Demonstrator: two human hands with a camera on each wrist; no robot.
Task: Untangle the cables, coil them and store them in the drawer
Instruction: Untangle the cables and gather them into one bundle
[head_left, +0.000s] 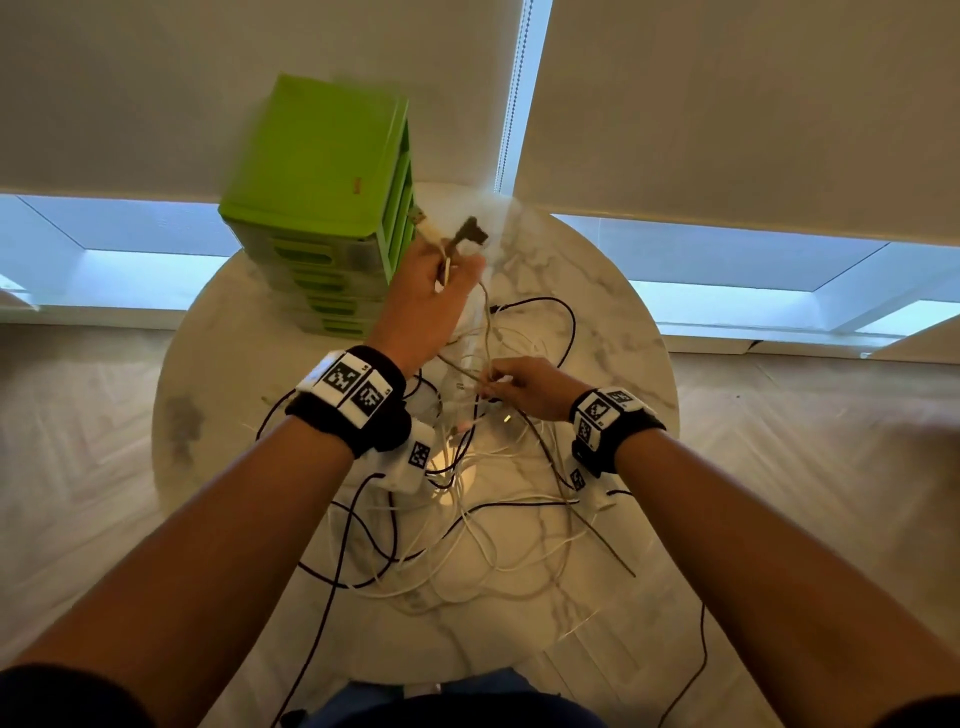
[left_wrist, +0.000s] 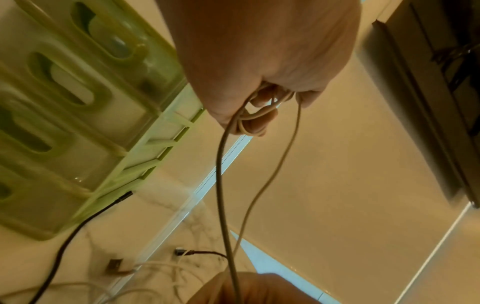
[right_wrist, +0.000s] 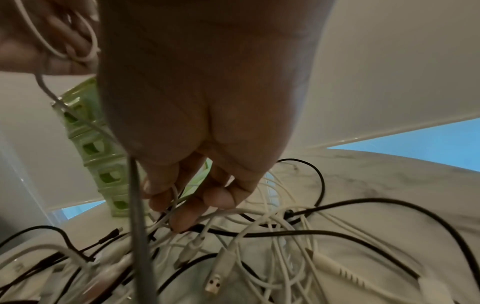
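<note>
Forearms fill the foreground of the head view, wrist bands on both. The left hand (head_left: 434, 280) is raised near the green drawer unit (head_left: 322, 171), fingers clenched round a few loops of a pale cable (left_wrist: 221, 185) with plugs sticking out on top. That cable hangs down to the right hand (head_left: 524, 384), whose fingertips (right_wrist: 182, 222) pinch strands just above the tangle of cables (head_left: 467, 519) on the marble table (head_left: 613, 322). The cables look light, limp and smooth (likely to snag at plugs), so holding near a plug end and feeding slack seems best. Drawers appear closed.
</note>
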